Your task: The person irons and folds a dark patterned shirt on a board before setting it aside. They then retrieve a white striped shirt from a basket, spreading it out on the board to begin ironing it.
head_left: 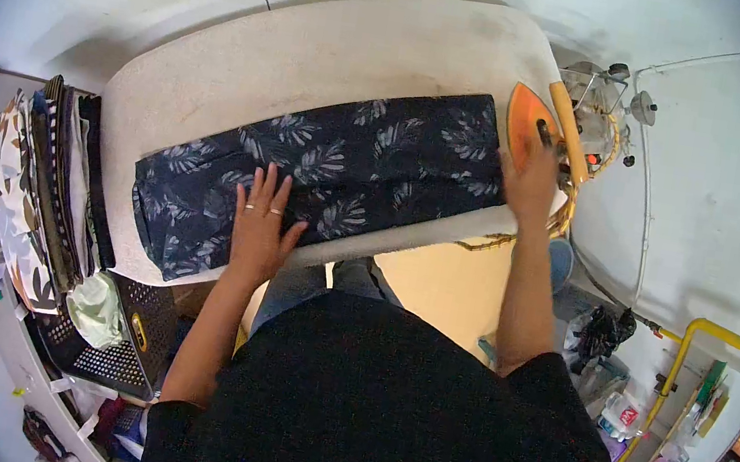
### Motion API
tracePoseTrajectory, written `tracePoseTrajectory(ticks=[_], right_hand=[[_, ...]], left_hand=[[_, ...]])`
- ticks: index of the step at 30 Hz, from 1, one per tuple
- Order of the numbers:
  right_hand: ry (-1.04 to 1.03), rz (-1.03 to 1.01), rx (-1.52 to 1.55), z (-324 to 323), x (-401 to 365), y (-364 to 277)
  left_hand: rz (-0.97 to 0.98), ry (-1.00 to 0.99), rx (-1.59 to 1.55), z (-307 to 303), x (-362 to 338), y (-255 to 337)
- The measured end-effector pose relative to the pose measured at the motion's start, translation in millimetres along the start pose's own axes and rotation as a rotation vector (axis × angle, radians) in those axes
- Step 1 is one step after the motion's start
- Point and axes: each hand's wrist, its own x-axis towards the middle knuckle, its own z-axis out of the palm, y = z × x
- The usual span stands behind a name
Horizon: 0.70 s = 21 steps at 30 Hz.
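Observation:
A dark cloth with grey leaf prints (371,163) lies folded into a long strip across the pale padded ironing table (251,67). Spread flat on its near edge, left of the middle, is my left hand (262,228), with a ring on one finger. At the table's right end my right hand (530,184) is wrapped round the handle of an orange iron (526,115). The iron's pointed front faces away from me, just beyond the cloth's right end. My fingers and palm hide most of the handle.
Left of the table, folded clothes (35,178) are stacked beside a black plastic basket (92,366) with a pale cloth bundle. A wooden bar (570,132) and metal fittings stand at the right end. A yellow pipe (685,349) and several bottles are lower right.

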Motion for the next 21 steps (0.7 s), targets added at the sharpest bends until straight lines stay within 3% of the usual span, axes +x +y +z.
tracePoseTrajectory(ticks=[2,5,6,8,10,12,14,16,18,19,20,21], right_hand=[[-0.209,0.217,-0.029,26,-29,-15],[-0.145,0.270,0.118,48,-36,-22],[-0.154,0.259,0.128,48,-36,-25],[-0.091,0.283,0.449,42,-23,-37],[-0.121,0.257,0.524,-1,-4,-88],[-0.165,0.098,0.693,-19,0,-129],[-0.304,-0.007,0.827,-45,-6,-199],[-0.364,-0.532,0.906,-71,-11,-265],[-0.701,-0.518,1.165,-84,-18,-306],[-0.821,-0.508,1.245,-85,-19,-318],[-0.808,-0.568,1.209,-74,-17,-322],[-0.795,-0.627,1.172,-64,-16,-324]], left_hand=[[0.007,0.005,0.063,9,-7,4],[0.006,-0.009,0.093,16,-8,-1],[0.020,0.000,0.093,16,-7,0],[-0.019,-0.001,0.055,8,-5,2],[-0.004,0.041,-0.083,2,-7,0],[-0.030,0.125,-0.153,-17,-13,-2],[-0.035,0.196,-0.719,-35,-21,-13],[-0.073,0.223,-0.856,-36,-36,-44],[-0.520,0.245,-2.045,-60,-52,-59],[-0.577,0.283,-2.063,-76,-55,-65],[-0.570,0.310,-2.086,-77,-62,-82],[-0.697,0.308,-1.977,-66,-67,-101]])
